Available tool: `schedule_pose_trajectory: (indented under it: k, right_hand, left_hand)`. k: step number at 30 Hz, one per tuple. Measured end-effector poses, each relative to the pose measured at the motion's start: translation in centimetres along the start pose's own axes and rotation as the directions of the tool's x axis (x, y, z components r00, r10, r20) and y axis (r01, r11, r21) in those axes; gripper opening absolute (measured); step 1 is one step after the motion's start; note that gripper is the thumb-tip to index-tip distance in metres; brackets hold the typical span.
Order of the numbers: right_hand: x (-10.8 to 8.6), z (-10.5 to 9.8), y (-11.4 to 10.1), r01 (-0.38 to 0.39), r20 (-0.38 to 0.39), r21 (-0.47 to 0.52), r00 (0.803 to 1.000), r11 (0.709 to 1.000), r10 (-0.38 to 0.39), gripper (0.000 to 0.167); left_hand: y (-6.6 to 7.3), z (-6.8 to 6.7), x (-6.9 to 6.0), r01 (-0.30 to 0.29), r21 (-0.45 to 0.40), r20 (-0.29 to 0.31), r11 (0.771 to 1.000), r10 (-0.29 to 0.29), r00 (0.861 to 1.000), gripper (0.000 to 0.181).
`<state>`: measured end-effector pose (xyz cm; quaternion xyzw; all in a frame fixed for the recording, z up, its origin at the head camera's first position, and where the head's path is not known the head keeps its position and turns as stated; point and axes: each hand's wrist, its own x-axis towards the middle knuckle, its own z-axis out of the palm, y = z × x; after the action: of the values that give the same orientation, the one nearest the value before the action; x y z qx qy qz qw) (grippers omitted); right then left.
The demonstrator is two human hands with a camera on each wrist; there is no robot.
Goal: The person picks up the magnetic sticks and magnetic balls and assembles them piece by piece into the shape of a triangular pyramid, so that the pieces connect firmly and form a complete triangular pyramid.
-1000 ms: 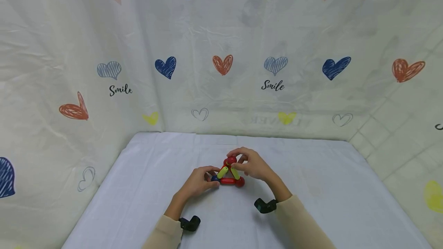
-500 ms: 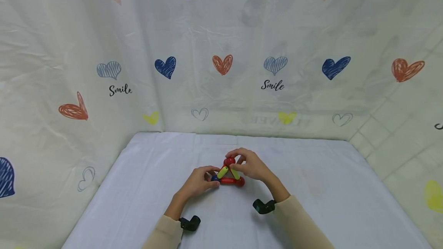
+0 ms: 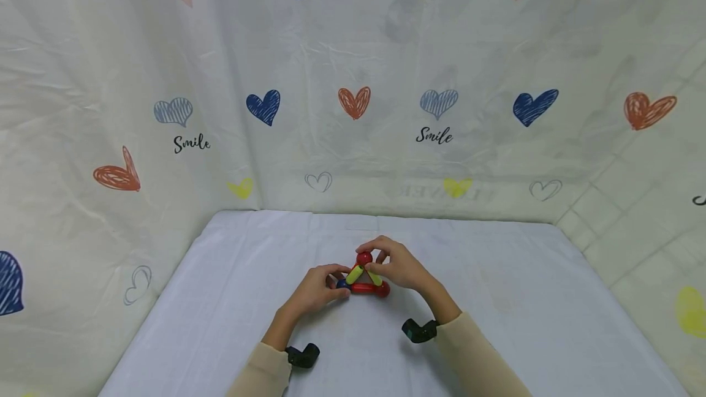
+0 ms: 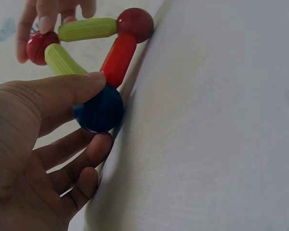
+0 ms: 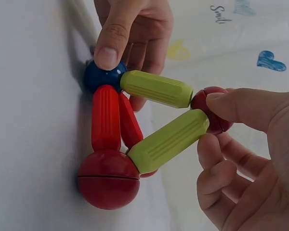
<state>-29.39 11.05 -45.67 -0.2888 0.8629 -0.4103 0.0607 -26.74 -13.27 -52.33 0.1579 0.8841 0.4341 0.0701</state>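
A frame of magnetic sticks and balls stands on the table in front of me. My left hand holds its blue ball between thumb and fingers at the left corner. At the top, my right hand pinches a red ball between thumb and fingers. Two yellow-green sticks run down from that ball: one stick to the blue ball, the other stick to a red ball at the right corner. A red stick joins the two lower corners. Another red ball is mostly hidden behind.
A white cloth covers the table. Behind it hangs a pale curtain printed with hearts. A black wrist camera is worn on the left wrist, another camera on the right.
My right hand has shifted slightly left and the top red ball has moved left and a little down, now covering the red ball behind it. My left hand stays in place.
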Motion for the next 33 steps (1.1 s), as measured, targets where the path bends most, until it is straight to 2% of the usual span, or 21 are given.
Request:
schedule_pose_trajectory:
  k: [8, 19, 33]
  right_hand:
    - [-0.4, 0.1, 0.4, 0.012, 0.010, 0.020, 1.000, 1.000, -0.012, 0.040]
    - [-0.7, 0.6, 1.0, 0.077, -0.021, 0.028, 0.997, 0.997, -0.077, 0.047]
    - [-0.7, 1.2, 1.4, 0.073, -0.059, 0.009, 0.996, 0.997, -0.072, 0.049]
  left_hand:
    - [-0.1, 0.2, 0.0, -0.011, 0.003, -0.019, 1.000, 0.011, 1.000, 0.041]
    - [0.6, 0.6, 0.0, -0.044, 0.041, -0.099, 0.998, 0.048, 0.994, 0.026]
    - [0.8, 0.7, -0.1, -0.013, 0.035, -0.103, 0.999, 0.017, 0.995, 0.022]
